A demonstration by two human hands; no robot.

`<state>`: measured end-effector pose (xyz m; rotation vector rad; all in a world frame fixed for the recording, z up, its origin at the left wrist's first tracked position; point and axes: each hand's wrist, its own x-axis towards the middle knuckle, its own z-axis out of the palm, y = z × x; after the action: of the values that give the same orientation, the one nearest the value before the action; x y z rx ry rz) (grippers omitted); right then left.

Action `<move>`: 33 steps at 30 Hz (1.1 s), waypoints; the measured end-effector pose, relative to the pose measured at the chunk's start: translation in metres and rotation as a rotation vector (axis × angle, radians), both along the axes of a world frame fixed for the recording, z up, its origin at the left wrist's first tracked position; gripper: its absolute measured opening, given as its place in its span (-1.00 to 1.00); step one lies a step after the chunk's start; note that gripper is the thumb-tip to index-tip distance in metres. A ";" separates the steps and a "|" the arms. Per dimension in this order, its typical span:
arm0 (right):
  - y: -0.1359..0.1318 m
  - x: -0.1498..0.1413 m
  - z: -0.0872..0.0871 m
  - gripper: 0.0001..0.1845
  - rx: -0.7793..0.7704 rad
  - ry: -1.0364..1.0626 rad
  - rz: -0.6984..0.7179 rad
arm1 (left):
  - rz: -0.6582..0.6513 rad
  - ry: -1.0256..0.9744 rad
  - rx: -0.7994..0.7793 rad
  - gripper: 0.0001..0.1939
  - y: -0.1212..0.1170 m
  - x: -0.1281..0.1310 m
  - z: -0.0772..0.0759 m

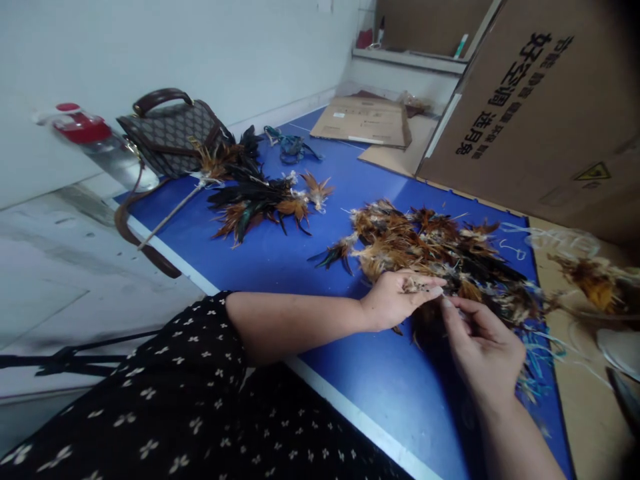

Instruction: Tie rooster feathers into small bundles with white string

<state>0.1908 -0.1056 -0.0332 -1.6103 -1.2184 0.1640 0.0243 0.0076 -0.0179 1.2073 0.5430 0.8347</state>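
Note:
My left hand (pixel 393 301) is closed on a small bunch of feathers (pixel 413 285), whose pale ends show between thumb and fingers. Right beside it, at the left fingertips, my right hand (pixel 483 350) is closed in a pinch; what it grips is too small to make out. Just beyond both hands spreads a large pile of brown, tan and black feathers (pixel 425 237) on the blue tabletop (pixel 345 373). Darker feathers hang below the left fingers, partly hidden by the hands.
Tied feather bundles (pixel 265 203) lie farther left, near a thin stick (pixel 173 217). A brown patterned handbag (pixel 173 137) and a red-capped bottle (pixel 103 143) stand by the wall. Large cardboard (pixel 540 120) borders the right. Blue strings (pixel 537 363) and clear plastic strips (pixel 565 241) lie at the right edge.

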 end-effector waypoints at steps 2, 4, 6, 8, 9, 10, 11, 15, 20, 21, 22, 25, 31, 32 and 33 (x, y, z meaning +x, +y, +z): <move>0.000 -0.001 -0.002 -0.49 -0.011 -0.014 0.040 | -0.015 0.010 0.037 -0.94 0.002 -0.001 0.002; 0.000 0.000 -0.003 -0.52 -0.032 -0.016 0.068 | 0.001 0.009 0.073 -0.89 0.003 -0.002 0.003; 0.000 0.003 -0.005 -0.55 -0.052 -0.014 0.094 | 0.037 -0.007 0.085 -0.85 0.003 -0.003 0.004; 0.000 0.006 -0.007 -0.54 -0.065 -0.010 0.112 | 0.042 -0.020 0.049 -0.84 0.001 -0.005 0.004; 0.000 0.008 -0.008 -0.54 -0.073 -0.006 0.121 | 0.018 -0.020 0.014 -0.81 0.000 -0.006 0.004; 0.000 0.010 -0.009 -0.53 -0.079 -0.001 0.128 | -0.018 -0.018 -0.025 -0.74 0.000 -0.006 0.003; 0.000 0.013 -0.009 -0.52 -0.085 0.004 0.132 | -0.052 -0.023 -0.062 -0.66 -0.001 -0.006 0.003; -0.003 0.024 -0.005 -0.49 -0.075 0.066 0.078 | -0.052 -0.093 -0.144 -0.43 -0.002 -0.001 -0.003; -0.006 0.028 0.004 -0.48 -0.027 0.106 0.041 | -0.022 0.034 -0.180 -0.37 -0.002 0.002 -0.007; -0.005 0.026 0.006 -0.48 -0.023 0.103 0.058 | -0.032 0.059 -0.182 -0.38 -0.003 0.002 -0.007; -0.005 0.023 0.006 -0.47 -0.016 0.101 0.078 | -0.042 0.081 -0.181 -0.39 -0.004 0.001 -0.007; -0.005 0.015 0.005 -0.32 0.013 0.114 0.152 | -0.061 0.129 -0.183 -0.46 -0.007 0.000 -0.004; -0.006 0.014 -0.003 -0.11 -0.019 0.091 0.283 | -0.093 0.063 -0.286 -0.45 -0.009 0.002 0.001; -0.006 0.014 -0.004 -0.09 -0.027 0.076 0.305 | -0.093 0.054 -0.310 -0.42 -0.009 0.002 0.001; -0.005 0.015 -0.005 -0.07 -0.031 0.062 0.322 | -0.092 0.048 -0.326 -0.39 -0.009 0.002 0.000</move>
<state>0.2055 -0.1111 -0.0386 -1.4158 -1.4260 0.4354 0.0266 -0.0010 -0.0176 0.9463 0.6314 0.6126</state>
